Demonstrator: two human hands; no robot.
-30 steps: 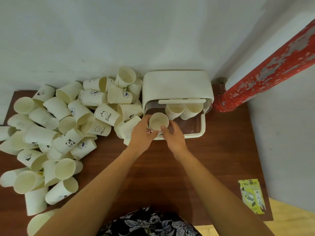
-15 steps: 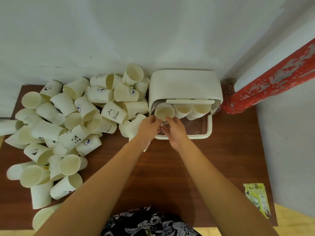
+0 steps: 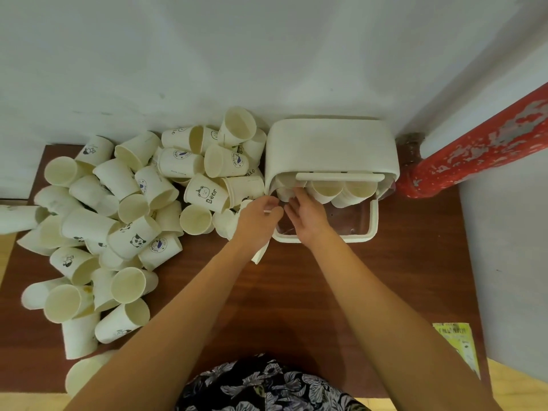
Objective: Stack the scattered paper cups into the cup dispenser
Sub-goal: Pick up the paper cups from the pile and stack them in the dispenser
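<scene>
Two hands at the dispenser (image 3: 332, 146), right hand (image 3: 305, 210) with loose fingers touching a cup (image 3: 286, 189) inside, left hand (image 3: 256, 216) relaxed, holding nothing, three cups in dispenser, big cup pile (image 3: 124, 215) left on table (image 3: 296, 292)

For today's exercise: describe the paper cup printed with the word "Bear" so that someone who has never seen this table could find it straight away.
Start at the white cup dispenser against the wall, then look just left of it to the pile of paper cups. On the pile's near right edge lies the Bear cup, on its side. It alone shows a small bear face above the word "Bear".
</scene>
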